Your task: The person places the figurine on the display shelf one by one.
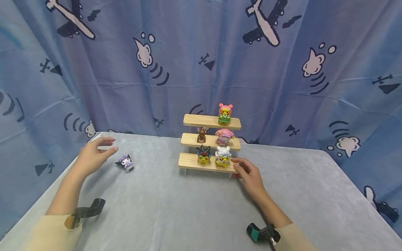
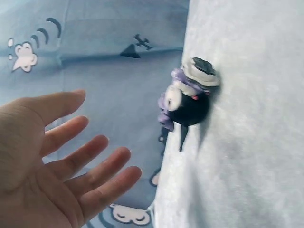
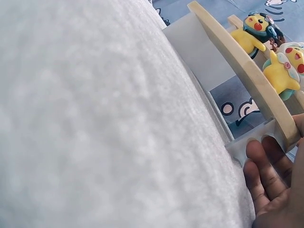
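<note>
On the left of the table a small purple, white and black figurine (image 1: pixel 126 163) leans back on the cloth. My left hand (image 1: pixel 93 155) hovers beside it, palm facing it, its fingers spread and holding nothing; the left wrist view shows the figurine (image 2: pixel 190 92) apart from the fingertips. My right hand (image 1: pixel 250 176) grips the right end of the lowest step of a three-step wooden display stand (image 1: pixel 191 161). In the right wrist view several fingers (image 3: pixel 266 173) lie against the clear end support. A white-hooded yellow figurine (image 1: pixel 223 156) stands close to these fingertips.
Next to it on the lowest step stands a black-eared yellow figurine (image 1: pixel 204 155). The middle step holds a brown figurine (image 1: pixel 201 135) and a pink one (image 1: pixel 224 136). A pink-hooded figurine (image 1: pixel 224 114) is on the top step. A blue patterned curtain (image 1: pixel 176 69) hangs behind the table.
</note>
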Available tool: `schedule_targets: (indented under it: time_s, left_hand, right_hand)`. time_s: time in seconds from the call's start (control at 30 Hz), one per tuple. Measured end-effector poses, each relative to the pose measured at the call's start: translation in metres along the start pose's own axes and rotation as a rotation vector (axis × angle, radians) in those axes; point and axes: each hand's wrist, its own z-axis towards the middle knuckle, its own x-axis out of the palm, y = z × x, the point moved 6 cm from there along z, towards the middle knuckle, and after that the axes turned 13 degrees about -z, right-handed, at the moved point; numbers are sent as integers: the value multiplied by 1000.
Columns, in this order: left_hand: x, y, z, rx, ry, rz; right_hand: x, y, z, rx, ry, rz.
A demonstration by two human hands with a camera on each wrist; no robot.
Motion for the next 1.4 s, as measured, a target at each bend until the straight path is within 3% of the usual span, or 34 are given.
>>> schedule_targets:
  time_s: [0.27, 0.57, 1.4]
  left_hand:
    - [19, 15, 6, 14, 85, -10]
    - [32, 23, 8, -38, 143, 11]
    - [45, 38, 4, -78, 184, 33]
  right_hand:
    - [-1, -2, -1, 14, 1, -15]
    - [-2, -2, -3, 24, 1, -28]
    - [0, -2, -2, 2, 6, -30]
